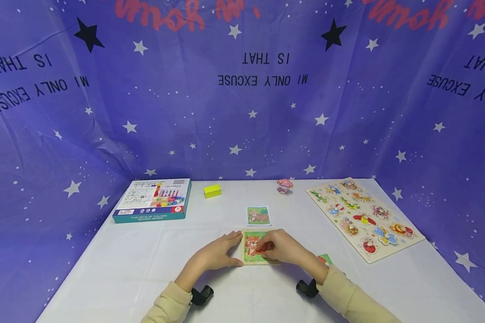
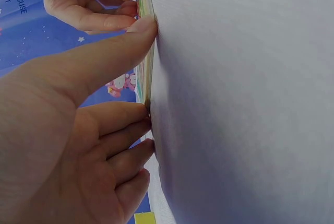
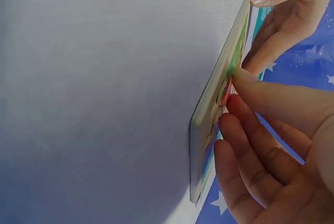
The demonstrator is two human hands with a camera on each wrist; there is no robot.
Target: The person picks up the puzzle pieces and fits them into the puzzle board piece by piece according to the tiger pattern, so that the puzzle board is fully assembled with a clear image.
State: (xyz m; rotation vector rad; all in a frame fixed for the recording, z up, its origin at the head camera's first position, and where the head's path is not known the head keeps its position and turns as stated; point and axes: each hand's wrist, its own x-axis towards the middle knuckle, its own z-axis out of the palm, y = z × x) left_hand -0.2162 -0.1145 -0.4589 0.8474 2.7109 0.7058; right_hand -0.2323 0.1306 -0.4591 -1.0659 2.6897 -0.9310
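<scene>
A shallow wooden puzzle tray (image 1: 242,248) lies flat before me, with an orange tiger picture (image 1: 251,244) on green inside it. Along its left edge, my left hand (image 1: 220,252) rests with thumb and fingers spread apart, touching the rim. Over the tray's right part, my right hand (image 1: 284,246) pinches a red-and-green puzzle piece (image 3: 228,91) between thumb and forefinger, low against the tray; the fingers cover much of it. Another green-and-red puzzle piece (image 1: 325,259) lies on the table, partly hidden by the right forearm. Just beyond the tray is a small picture card (image 1: 258,216).
A boxed bead set (image 1: 151,202) sits at the back left, near a yellow block (image 1: 212,191). A pink figurine (image 1: 284,185) stands at the back. On the right lies a wooden insect peg board (image 1: 363,220). Purple starred cloth (image 1: 242,130) hangs around the white table.
</scene>
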